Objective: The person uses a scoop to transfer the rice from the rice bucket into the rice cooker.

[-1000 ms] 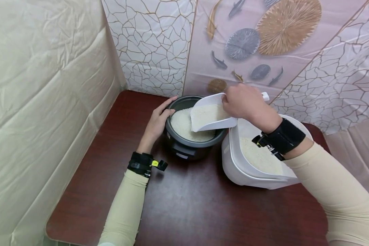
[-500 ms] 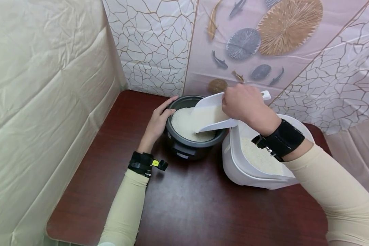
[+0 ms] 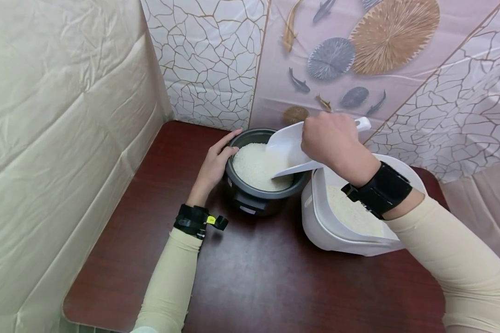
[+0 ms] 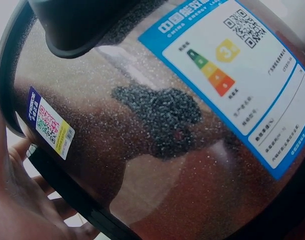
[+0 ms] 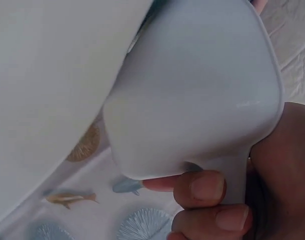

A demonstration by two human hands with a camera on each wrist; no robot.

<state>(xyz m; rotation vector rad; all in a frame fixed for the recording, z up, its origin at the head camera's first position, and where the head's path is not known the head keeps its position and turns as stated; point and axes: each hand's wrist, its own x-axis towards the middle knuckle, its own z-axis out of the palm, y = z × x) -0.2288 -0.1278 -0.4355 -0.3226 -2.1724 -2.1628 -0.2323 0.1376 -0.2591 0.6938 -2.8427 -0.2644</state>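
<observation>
A white scoop [image 3: 289,145] slopes down into the dark rice cooker [image 3: 254,203], its lip at the heap of white rice [image 3: 254,166]. My right hand [image 3: 331,141] grips the scoop by its handle; the right wrist view shows fingers [image 5: 207,190] curled round the handle below the scoop's smooth back [image 5: 192,90]. At the cooker's left side my left hand [image 3: 214,162] holds its rim, thumb over the edge and fingers along the outside. In the left wrist view, the cooker's shiny side [image 4: 157,120] covers part of that hand [image 4: 17,200].
Right of the cooker stands a white bin [image 3: 333,238] with rice [image 3: 354,212] inside, partly under my right forearm. Both sit on a dark red-brown table [image 3: 250,277]. A patterned sheet [image 3: 208,60] hangs behind, and a beige cloth wall [image 3: 66,138] borders the left.
Rice has slid off the scoop into the cooker, and the scoop now shows little rice. The scoop has tipped and drawn slightly right. My left hand stays at the rim.
</observation>
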